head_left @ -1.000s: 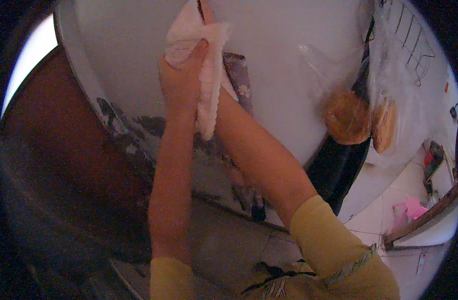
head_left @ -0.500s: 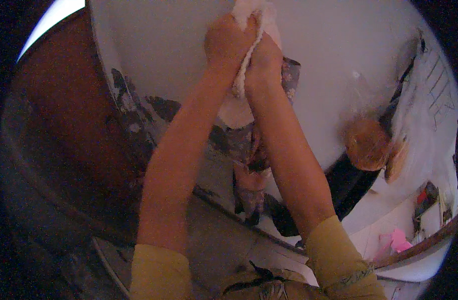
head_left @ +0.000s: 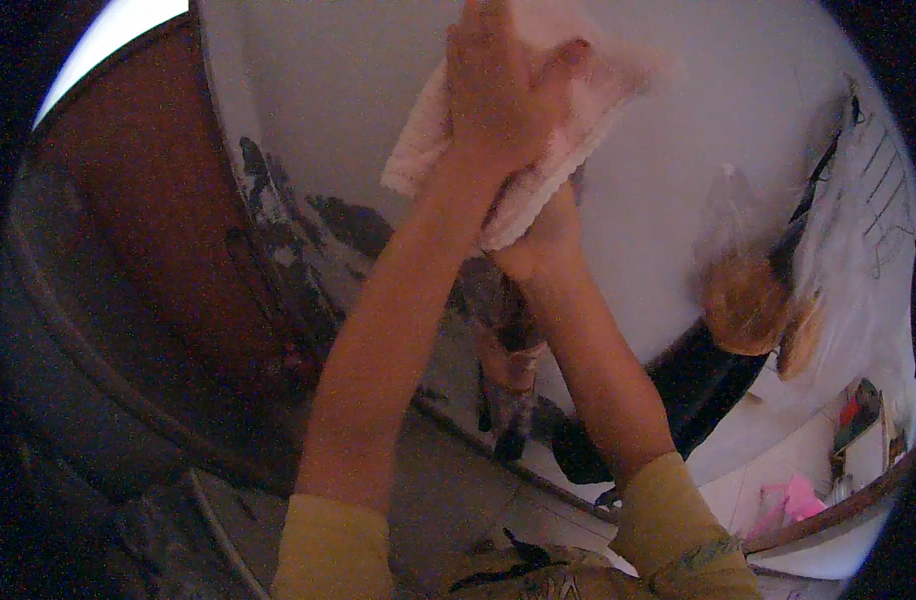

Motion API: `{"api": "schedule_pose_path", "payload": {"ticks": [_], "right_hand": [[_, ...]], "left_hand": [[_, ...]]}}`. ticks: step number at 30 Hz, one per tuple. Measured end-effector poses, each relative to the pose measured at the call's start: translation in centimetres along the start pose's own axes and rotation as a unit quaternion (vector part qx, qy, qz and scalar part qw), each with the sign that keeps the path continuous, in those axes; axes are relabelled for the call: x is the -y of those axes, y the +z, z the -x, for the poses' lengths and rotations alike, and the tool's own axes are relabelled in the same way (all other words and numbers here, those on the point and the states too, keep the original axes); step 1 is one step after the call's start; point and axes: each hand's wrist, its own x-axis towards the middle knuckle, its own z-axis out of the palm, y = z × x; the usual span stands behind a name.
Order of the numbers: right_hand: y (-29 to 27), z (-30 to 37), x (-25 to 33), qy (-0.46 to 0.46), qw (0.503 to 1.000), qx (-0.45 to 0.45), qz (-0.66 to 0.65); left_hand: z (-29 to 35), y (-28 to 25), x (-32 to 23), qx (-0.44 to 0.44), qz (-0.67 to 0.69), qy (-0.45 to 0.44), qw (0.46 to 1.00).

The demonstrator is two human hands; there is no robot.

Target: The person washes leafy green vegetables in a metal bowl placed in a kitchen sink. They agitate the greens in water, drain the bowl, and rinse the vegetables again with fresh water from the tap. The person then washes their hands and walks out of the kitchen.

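Note:
A pale pink towel hangs spread between my two hands, up in front of the light wall. My left hand lies on top of it, fingers stretched out together and thumb held apart. Beneath the towel is my right hand; its wrist and heel show, while the cloth hides its fingers. The towel's upper far part is blurred. A patterned hanging item with dark and pinkish parts shows below, between my forearms.
A dark red-brown door stands at left. On the light wall are dark patches. To the right hang clear plastic bags, a round tan object and something long and black. A pink item lies low at right.
The towel was bunched between both closed hands and is now spread wider. My left hand has opened flat over it; my right hand has moved lower, beneath it.

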Motion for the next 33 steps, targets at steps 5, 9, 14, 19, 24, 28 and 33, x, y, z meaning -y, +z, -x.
{"api": "schedule_pose_path", "payload": {"ticks": [5, 9, 14, 19, 24, 28, 33], "right_hand": [[0.1, -2.4, 1.1, 0.085, 0.994, -0.066, -0.036], [-0.4, -5.3, 4.5, 0.315, 0.893, -0.032, -0.322], [-2.8, -6.4, 2.0, 0.191, 0.968, 0.034, 0.157], [-2.7, -7.4, -1.5, -0.046, 0.933, -0.016, 0.357], [0.1, -5.6, 1.4, 0.023, 0.905, -0.056, 0.422], [2.1, -3.5, 1.1, -0.104, 0.908, -0.274, 0.299], [7.8, 0.1, -3.0, -0.061, 0.916, -0.292, 0.267]], "left_hand": [[4.7, -1.9, 0.9, -0.167, 0.134, -0.099, 0.972], [10.7, -1.3, -1.9, -0.098, 0.128, -0.219, 0.963], [8.8, -0.2, -4.1, 0.026, 0.239, -0.256, 0.936], [8.3, 0.6, -2.8, -0.052, 0.098, -0.102, 0.989], [9.9, -8.5, 3.6, 0.082, 0.243, -0.204, 0.945], [9.4, -5.3, 2.8, -0.066, 0.307, -0.286, 0.905], [8.3, -5.4, 4.4, -0.065, 0.163, -0.212, 0.961]]}}
